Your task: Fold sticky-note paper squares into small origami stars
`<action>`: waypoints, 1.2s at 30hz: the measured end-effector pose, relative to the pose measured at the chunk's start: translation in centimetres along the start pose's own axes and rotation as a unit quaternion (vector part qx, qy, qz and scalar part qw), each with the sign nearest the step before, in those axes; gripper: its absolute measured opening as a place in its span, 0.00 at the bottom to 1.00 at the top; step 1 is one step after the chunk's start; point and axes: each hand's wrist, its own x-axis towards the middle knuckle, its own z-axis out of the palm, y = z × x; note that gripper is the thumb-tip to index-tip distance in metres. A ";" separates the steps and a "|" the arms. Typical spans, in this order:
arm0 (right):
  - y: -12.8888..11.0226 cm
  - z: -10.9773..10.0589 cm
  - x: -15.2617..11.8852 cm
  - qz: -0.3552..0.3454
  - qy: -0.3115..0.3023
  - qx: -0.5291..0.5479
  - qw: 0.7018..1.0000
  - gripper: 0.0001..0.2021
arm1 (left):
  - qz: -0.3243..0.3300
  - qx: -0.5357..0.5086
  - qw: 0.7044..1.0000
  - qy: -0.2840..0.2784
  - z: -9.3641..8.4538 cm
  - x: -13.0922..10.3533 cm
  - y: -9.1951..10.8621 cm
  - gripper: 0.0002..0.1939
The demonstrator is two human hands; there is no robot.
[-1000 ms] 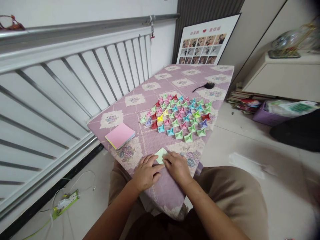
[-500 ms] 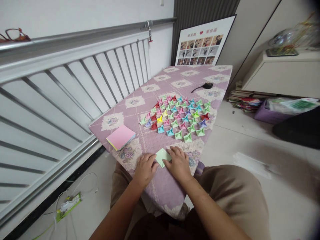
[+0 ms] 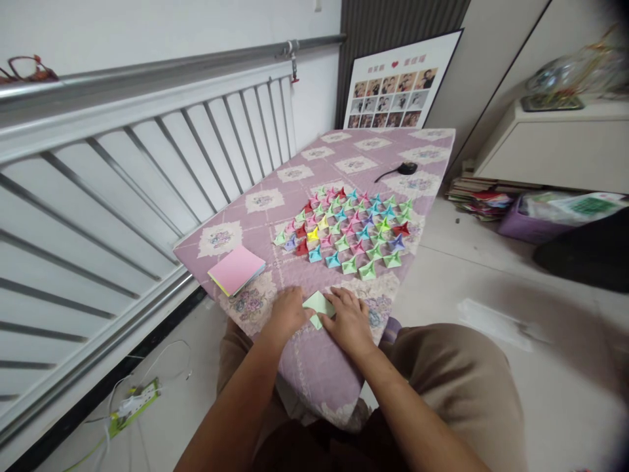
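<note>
A small light green paper square [image 3: 318, 303], turned like a diamond, lies on the cloth-covered table [image 3: 319, 373] near its front corner. My left hand [image 3: 289, 313] grips its left side, thumb on top of the paper. On the right side my right hand [image 3: 348, 316] holds the paper, its thumb near the lower corner. Just beyond, many folded paper pieces [image 3: 348, 229] in green, blue, pink, red, yellow and purple stand in slanting rows. To the left lies a stack of square paper [image 3: 237, 267], pink on top.
A black object with a short cable [image 3: 407, 168] rests on the far part of the table. White railings [image 3: 196, 157] run along the left, with a power strip [image 3: 135, 406] on the floor below. A photo board [image 3: 393, 85] leans behind the table.
My left hand has shifted slightly up, and its thumb now reaches over the green paper's left part. My right hand has barely moved.
</note>
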 end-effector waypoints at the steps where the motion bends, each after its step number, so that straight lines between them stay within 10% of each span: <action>1: 0.0 0.0 0.0 0.000 -0.001 0.001 1.000 0.20 | 0.005 0.000 1.000 -0.007 -0.2 0.2 0.0 0.21; 36: -0.1 -0.4 0.0 0.009 -0.010 0.071 0.997 0.28 | 0.046 -0.093 0.992 -0.077 -0.4 1.1 -0.3 0.11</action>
